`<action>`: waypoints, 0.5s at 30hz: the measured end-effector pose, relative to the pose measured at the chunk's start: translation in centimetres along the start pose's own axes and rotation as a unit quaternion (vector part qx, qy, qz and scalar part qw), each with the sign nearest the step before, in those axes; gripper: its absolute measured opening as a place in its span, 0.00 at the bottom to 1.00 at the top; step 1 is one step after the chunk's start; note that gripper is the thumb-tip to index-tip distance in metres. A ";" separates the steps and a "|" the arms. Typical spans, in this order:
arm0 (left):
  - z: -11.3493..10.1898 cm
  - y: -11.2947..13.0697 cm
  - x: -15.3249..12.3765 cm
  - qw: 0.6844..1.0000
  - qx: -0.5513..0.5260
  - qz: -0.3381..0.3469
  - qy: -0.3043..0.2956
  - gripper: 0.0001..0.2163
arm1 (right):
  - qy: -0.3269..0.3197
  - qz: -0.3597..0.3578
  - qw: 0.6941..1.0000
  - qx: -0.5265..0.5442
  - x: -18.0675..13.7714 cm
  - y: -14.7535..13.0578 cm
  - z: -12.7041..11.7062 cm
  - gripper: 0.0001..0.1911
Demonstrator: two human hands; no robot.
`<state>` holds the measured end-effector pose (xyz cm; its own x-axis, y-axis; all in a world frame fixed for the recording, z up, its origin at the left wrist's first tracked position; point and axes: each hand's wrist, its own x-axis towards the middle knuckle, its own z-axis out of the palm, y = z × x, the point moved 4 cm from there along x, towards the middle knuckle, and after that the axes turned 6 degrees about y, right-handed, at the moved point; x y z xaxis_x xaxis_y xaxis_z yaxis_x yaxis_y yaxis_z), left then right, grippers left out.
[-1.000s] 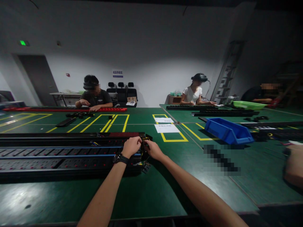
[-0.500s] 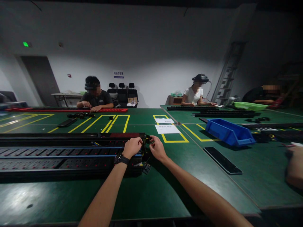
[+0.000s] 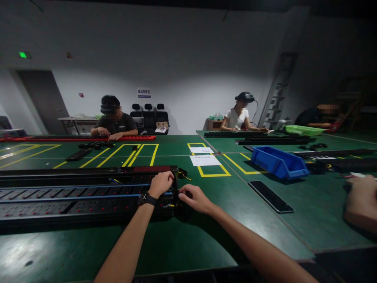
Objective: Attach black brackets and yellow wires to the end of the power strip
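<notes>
Several long black power strips (image 3: 97, 202) with rows of outlets, red dots and blue edges lie side by side across the table's left half. My left hand (image 3: 161, 184), wearing a black watch (image 3: 146, 198), rests on their right end with curled fingers closed on the strip's end; its fingertips are partly hidden. My right hand (image 3: 194, 197) is just right of that end, thumb and fingers pinched together against dark parts too small to make out. Beyond the hands, a black connector (image 3: 182, 173) with a yellow wire sticks out from the far strip.
Right of my hands lie a phone (image 3: 271, 196) and a blue bin (image 3: 278, 162). White paper sheets (image 3: 204, 160) lie ahead on the green table (image 3: 235, 220). Co-workers sit across with red (image 3: 138, 138) and black strips (image 3: 224, 134). Another person's hand (image 3: 362, 200) is at the right edge.
My right hand has moved from the far connector down and nearer, to the near strip's end. The far connector now stands free. My left hand stays on the strip's end; the view shifts slightly.
</notes>
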<state>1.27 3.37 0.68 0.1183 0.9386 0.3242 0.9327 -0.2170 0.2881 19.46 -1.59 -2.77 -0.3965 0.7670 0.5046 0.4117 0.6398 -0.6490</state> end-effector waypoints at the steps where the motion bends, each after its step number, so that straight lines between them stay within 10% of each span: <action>1: 0.0 0.0 0.0 1.000 0.000 0.001 0.000 0.12 | -0.011 0.008 1.000 0.013 0.0 0.0 0.2 0.12; 15: 0.2 0.0 0.2 1.000 0.012 0.003 -0.002 0.13 | -0.127 0.092 0.961 0.227 0.1 2.0 0.8 0.21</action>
<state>1.36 3.61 0.57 0.1254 0.9381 0.3228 0.9400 -0.2164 0.2636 19.58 -0.23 -4.47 -0.5627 0.7911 0.2400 0.1168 0.3634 -0.9243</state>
